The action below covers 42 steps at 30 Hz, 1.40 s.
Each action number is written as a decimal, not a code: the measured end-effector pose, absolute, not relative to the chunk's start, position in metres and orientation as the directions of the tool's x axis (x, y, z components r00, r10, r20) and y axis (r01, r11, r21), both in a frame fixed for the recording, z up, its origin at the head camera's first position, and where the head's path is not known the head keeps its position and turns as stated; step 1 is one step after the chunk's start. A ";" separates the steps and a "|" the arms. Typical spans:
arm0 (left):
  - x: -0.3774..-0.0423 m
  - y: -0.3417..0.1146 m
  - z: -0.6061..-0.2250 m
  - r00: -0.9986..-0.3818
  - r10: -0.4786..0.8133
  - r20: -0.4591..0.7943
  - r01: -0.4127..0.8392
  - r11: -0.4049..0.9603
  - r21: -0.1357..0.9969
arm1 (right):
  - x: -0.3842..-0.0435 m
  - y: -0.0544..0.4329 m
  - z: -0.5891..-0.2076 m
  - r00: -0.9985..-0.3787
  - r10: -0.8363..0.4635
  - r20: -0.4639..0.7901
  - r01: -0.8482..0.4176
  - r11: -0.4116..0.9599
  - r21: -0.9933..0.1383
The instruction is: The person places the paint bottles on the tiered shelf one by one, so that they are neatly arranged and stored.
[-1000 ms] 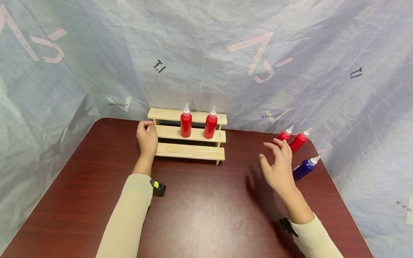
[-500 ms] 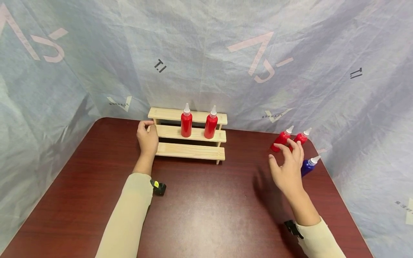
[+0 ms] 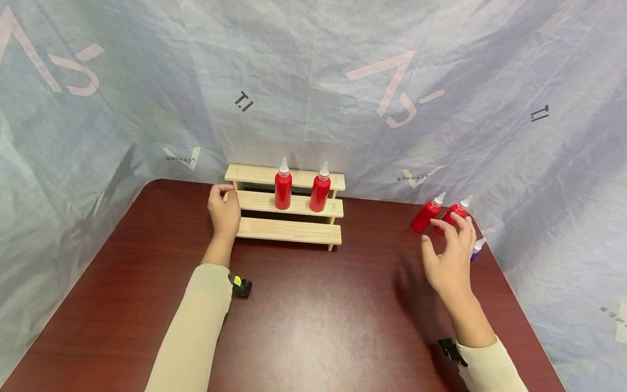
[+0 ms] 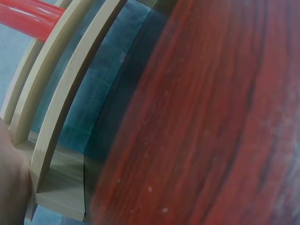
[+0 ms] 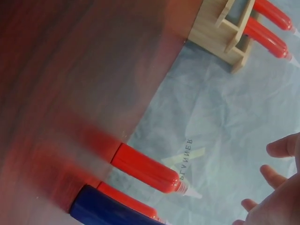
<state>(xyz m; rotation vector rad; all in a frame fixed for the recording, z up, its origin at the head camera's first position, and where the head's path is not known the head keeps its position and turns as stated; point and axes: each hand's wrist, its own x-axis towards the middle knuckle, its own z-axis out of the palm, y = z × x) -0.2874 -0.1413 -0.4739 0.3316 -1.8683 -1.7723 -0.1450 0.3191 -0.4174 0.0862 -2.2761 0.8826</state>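
My left hand grips the left end of a three-tier wooden display shelf, thumb and fingers curled at the middle tier. Two red squeeze bottles with white nozzles stand on that tier, a left red bottle and a right red bottle. Toward the table's right edge, my right hand is raised with spread, slightly bent fingers and nothing in them. Just beyond its fingertips stand a red bottle and another red bottle. A blue squeeze bottle is mostly hidden behind this hand in the head view.
The dark red wooden table has rounded back corners. A grey printed cloth hangs close behind it and along both sides. The shelf stands near the back edge, left of the middle.
My right hand has moved to the right, uncovering the nearer red bottle and covering most of the blue one. The left hand and the shelf have stayed still.
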 end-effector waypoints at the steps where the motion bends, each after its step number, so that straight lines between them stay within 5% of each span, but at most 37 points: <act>1: -0.287 -0.141 -0.474 -0.824 -0.525 0.213 0.185 0.106 0.977 | -0.145 0.320 -0.418 -0.762 0.178 0.622 -0.289 0.767 -0.573; 18: -0.287 -0.142 -0.475 -0.825 -0.528 0.198 0.165 0.110 0.980 | -0.143 0.340 -0.416 -0.668 0.229 0.708 -0.286 0.800 -0.528; 42: -0.288 -0.141 -0.475 -0.826 -0.525 0.205 0.173 0.109 0.979 | -0.141 0.367 -0.423 -0.733 0.477 0.486 -0.052 0.672 -0.739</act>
